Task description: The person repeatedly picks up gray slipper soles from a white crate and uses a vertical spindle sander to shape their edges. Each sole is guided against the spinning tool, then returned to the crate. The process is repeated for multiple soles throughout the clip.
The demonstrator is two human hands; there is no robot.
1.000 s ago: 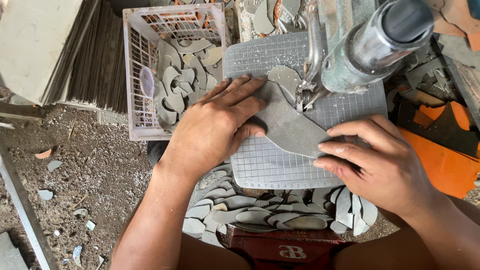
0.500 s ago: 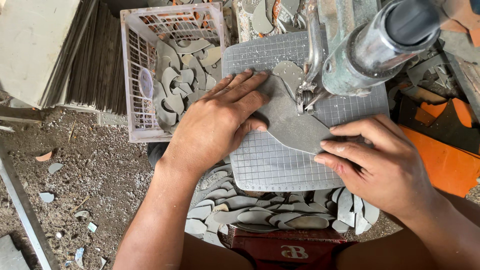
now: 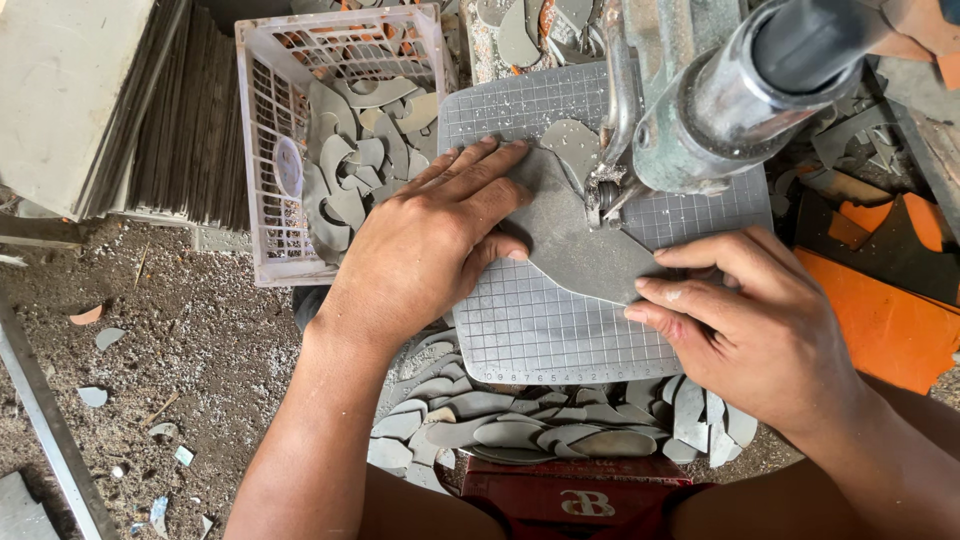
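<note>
Tile [image 3: 585, 245], mid-frame on the gridded table [image 3: 540, 330] under the cutter [image 3: 610, 195], looks thin, stiff and brittle; left hand [image 3: 430, 240] and right hand [image 3: 745, 320] press its edges flat, fingers unclenched.

Flat grey tile piece [image 3: 585, 245] lies on gridded plate [image 3: 540, 330].
</note>
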